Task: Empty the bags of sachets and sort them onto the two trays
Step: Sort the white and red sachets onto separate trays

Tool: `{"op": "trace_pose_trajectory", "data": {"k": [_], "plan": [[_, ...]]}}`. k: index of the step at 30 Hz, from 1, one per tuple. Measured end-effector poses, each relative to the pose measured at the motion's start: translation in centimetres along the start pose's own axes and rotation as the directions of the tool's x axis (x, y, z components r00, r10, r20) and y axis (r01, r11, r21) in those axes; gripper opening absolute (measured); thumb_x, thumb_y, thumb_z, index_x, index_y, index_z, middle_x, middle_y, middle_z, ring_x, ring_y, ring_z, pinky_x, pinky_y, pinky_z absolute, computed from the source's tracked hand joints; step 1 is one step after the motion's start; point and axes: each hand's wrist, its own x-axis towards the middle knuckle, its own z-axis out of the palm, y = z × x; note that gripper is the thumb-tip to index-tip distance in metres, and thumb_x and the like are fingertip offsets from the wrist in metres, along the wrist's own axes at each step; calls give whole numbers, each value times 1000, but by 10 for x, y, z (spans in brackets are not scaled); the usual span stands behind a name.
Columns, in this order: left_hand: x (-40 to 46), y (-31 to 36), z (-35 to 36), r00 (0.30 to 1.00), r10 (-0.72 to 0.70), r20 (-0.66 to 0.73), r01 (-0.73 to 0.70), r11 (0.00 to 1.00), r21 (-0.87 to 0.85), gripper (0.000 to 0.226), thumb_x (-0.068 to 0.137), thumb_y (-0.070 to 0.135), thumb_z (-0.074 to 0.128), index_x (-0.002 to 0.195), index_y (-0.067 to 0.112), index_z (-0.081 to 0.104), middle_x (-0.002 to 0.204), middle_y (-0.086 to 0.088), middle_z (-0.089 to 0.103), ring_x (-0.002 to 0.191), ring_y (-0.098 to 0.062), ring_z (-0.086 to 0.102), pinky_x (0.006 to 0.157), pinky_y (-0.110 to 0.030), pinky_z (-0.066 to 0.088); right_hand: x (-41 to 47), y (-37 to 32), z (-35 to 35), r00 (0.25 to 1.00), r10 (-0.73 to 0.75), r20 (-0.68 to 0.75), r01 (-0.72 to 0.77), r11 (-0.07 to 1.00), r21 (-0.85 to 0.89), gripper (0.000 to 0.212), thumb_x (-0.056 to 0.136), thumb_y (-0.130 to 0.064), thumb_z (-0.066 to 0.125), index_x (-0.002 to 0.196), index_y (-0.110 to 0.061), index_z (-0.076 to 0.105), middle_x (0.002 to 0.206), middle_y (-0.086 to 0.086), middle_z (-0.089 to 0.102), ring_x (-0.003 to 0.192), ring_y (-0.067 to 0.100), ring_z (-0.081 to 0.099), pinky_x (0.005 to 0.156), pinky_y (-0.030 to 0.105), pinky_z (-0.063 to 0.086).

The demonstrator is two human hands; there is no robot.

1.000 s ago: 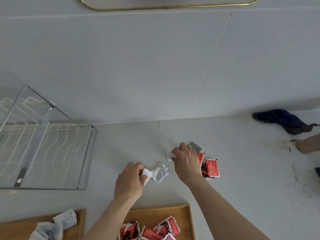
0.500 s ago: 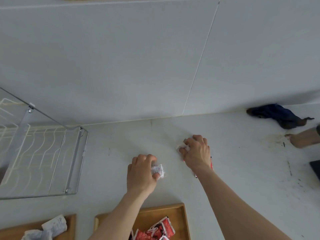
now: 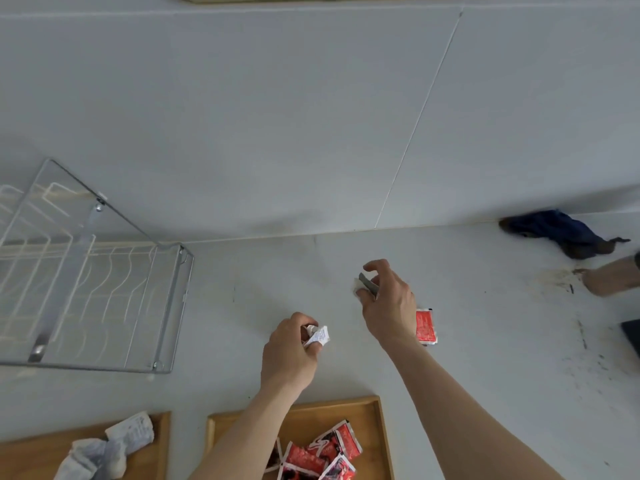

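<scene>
My left hand (image 3: 289, 355) is closed around a crumpled white sachet (image 3: 318, 336) just above the white counter. My right hand (image 3: 386, 303) pinches a grey-and-white sachet (image 3: 365, 284) between thumb and fingers, lifted off the counter. One red sachet (image 3: 426, 326) lies flat on the counter beside my right wrist. At the bottom, the right wooden tray (image 3: 367, 407) holds several red sachets (image 3: 320, 455). The left wooden tray (image 3: 38, 452) holds white and grey sachets (image 3: 110, 448).
A wire dish rack (image 3: 86, 271) stands on the left of the counter. A dark blue cloth (image 3: 561, 232) lies at the back right by the wall. Another person's limb (image 3: 613, 278) reaches in at the right edge, above a dark object (image 3: 632, 336).
My right hand has lifted off the pile with the grey-and-white sachet, uncovering the red sachet beside it. My left hand has kept its grip on the white sachet.
</scene>
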Motion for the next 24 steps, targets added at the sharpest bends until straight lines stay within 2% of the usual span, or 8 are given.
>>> {"op": "trace_pose_trajectory", "data": {"k": [2, 4, 6, 9, 15, 18, 22, 24], "plan": [[-4, -7, -14, 1000, 0, -8, -1, 997, -71, 30, 87, 24, 69, 115, 28, 58, 114, 5, 66, 97, -14, 64, 67, -17, 52, -10, -16, -2, 994, 71, 80, -79, 992, 98, 28, 89, -19, 74, 113, -23, 60, 89, -5, 66, 73, 18, 61, 68, 34, 52], [-11, -17, -32, 1000, -14, -11, 12, 988, -154, 29, 86, 21, 68, 112, 30, 59, 109, 6, 67, 94, -13, 64, 68, -23, 58, -24, -31, 1, 984, 109, 143, -132, 977, 166, 23, 86, -19, 75, 107, -23, 66, 86, -7, 66, 73, 16, 63, 66, 35, 56], [-21, -31, -52, 999, -39, -3, 37, 971, -237, 29, 85, 19, 67, 108, 35, 59, 103, 11, 65, 90, -10, 64, 71, -27, 61, -41, -43, 10, 975, 110, 193, -143, 976, 166, 20, 84, -18, 76, 102, -24, 70, 88, -6, 68, 79, 18, 66, 67, 36, 58], [-41, -64, -81, 996, -93, -1, 88, 947, -309, 32, 84, 16, 67, 110, 35, 62, 100, 14, 66, 88, -7, 65, 70, -27, 59, -72, -63, 31, 954, 101, 284, -145, 979, 140, 18, 84, -18, 77, 100, -25, 72, 88, -7, 70, 82, 17, 66, 67, 30, 54], [-87, -143, -141, 979, -190, -72, 148, 910, -387, 31, 82, 11, 65, 103, 34, 66, 95, 13, 68, 84, 0, 62, 55, -8, 42, -143, -116, 81, 916, 80, 393, -151, 977, 152, 24, 83, -9, 75, 101, -25, 73, 90, -3, 72, 78, 11, 66, 62, 19, 50], [-112, -189, -170, 964, -248, -93, 182, 876, -446, 28, 80, 7, 65, 98, 29, 67, 93, 13, 68, 83, -1, 64, 52, -9, 45, -177, -148, 109, 893, 67, 444, -155, 974, 165, 25, 82, -9, 76, 102, -24, 74, 89, 0, 74, 76, 13, 68, 61, 18, 51], [-136, -248, -200, 949, -301, -95, 222, 852, -474, 32, 78, 2, 66, 94, 30, 65, 97, 8, 71, 88, -11, 67, 70, -26, 52, -220, -184, 145, 868, 75, 492, -188, 965, 183, 25, 81, -12, 78, 103, -23, 73, 86, -2, 72, 70, 11, 66, 58, 18, 47], [-144, -273, -211, 943, -323, -83, 242, 834, -496, 32, 80, -1, 65, 98, 25, 64, 100, 2, 71, 87, -13, 66, 71, -27, 52, -240, -200, 162, 856, 86, 510, -209, 959, 189, 27, 80, -12, 79, 103, -25, 73, 86, -3, 71, 71, 11, 67, 59, 20, 52]]}}
